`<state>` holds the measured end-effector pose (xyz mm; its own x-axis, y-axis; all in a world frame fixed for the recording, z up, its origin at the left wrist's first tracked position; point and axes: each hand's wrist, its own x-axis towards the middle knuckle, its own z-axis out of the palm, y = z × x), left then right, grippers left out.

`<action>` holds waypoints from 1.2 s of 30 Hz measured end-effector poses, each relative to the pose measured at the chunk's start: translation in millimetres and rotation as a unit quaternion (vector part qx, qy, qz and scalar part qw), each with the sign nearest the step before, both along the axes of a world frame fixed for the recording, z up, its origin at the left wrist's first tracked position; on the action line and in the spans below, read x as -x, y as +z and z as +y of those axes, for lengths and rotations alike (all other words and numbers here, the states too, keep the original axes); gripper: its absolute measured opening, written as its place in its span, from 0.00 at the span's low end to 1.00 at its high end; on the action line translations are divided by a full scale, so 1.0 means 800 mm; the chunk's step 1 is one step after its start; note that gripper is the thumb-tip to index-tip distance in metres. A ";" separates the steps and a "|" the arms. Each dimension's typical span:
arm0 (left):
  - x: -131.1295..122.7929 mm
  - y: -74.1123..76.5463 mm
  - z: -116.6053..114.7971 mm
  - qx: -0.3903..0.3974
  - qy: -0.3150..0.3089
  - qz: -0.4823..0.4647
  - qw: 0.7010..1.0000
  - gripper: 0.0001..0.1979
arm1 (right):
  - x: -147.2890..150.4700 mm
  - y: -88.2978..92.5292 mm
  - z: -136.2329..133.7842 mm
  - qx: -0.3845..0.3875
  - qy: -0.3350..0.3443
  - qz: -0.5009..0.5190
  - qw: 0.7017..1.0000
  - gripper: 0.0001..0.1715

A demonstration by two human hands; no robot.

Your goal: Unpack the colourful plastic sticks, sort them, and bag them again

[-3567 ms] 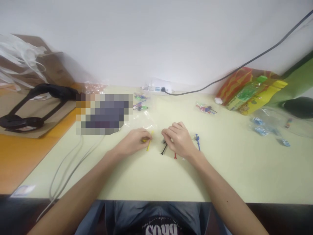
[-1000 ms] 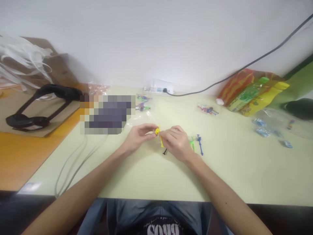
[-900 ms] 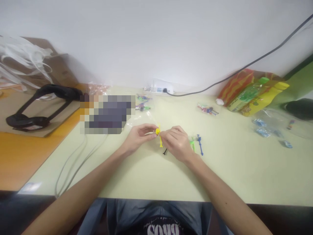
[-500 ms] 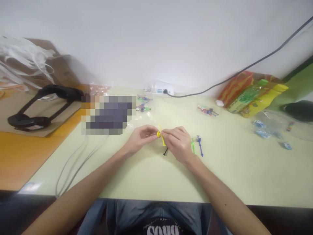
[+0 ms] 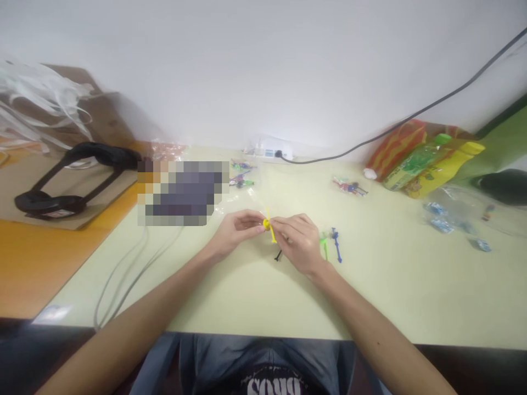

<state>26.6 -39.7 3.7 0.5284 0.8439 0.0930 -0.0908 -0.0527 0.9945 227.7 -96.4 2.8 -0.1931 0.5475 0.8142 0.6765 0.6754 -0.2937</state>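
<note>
Between my fingertips is a small yellow plastic piece [image 5: 273, 235], with a rounded yellow part at its middle and thin ends sticking up and down. My left hand [image 5: 239, 230] pinches its left side. From the right, my right hand [image 5: 298, 238] pinches the same piece, and its fingers hide part of it. Below my right hand a black plastic stick [image 5: 279, 255] pokes out on the table. Just right of that hand lie a green plastic piece [image 5: 326, 249] and a blue plastic piece [image 5: 337, 247] with widened ends.
Small bags of colourful parts [image 5: 349, 186] lie farther back. A pixelated dark object [image 5: 181, 192] and cables are at left, beside a black frame-like object [image 5: 78, 178] on cardboard. A green-capped bottle [image 5: 418, 162], a yellow package [image 5: 447, 167] and blue packets [image 5: 442, 224] stand or lie at right.
Both hands keep their pinch on the yellow piece at nearly the same spot. My right hand's fingers have shifted very slightly.
</note>
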 end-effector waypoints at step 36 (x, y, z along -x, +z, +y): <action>0.000 -0.006 0.002 0.064 0.007 -0.077 0.995 0.14 | 0.008 0.008 -0.004 0.025 0.032 0.046 0.998 0.08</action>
<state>26.6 -37.9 -1.1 0.5044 0.8612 0.0626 -0.2424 0.0716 0.9675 221.3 -99.6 8.9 -0.1550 0.5764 0.8023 0.6003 0.6999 -0.3869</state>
